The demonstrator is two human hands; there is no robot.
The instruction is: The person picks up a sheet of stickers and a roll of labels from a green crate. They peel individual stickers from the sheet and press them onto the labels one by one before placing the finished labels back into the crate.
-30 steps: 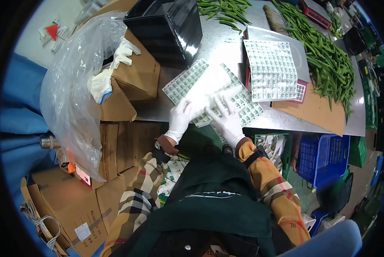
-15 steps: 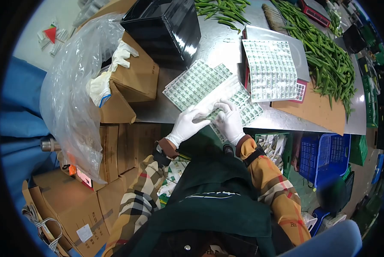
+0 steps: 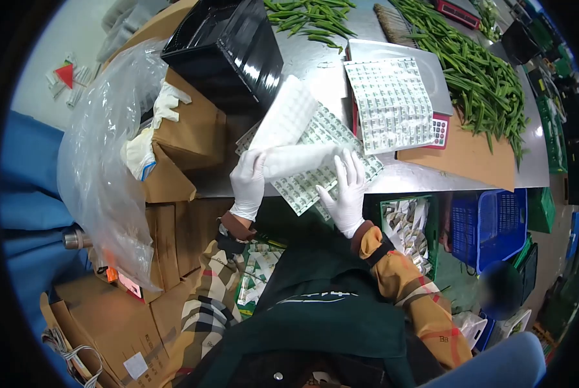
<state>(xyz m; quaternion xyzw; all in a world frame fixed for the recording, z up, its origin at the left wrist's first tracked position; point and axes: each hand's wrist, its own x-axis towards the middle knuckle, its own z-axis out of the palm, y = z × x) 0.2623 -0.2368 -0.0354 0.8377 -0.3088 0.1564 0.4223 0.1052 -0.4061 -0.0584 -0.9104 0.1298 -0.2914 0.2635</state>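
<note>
gripping a pale, bent sheet [image 3: 299,160] by its left end in the gloved left hand [image 3: 246,184], with fingers closed on it. holding the gloved right hand [image 3: 346,199] open near the sheet's right end, with fingers spread (cannot tell whether touching it). raised over overlapping printed sheets [image 3: 309,187] at the near edge of the metal table [image 3: 431,179], between the black crate [image 3: 234,58] and the scale [image 3: 441,84]. lying on the scale, more printed labels [image 3: 393,107]; heaped beyond, to the right, green pods [image 3: 480,81].
</note>
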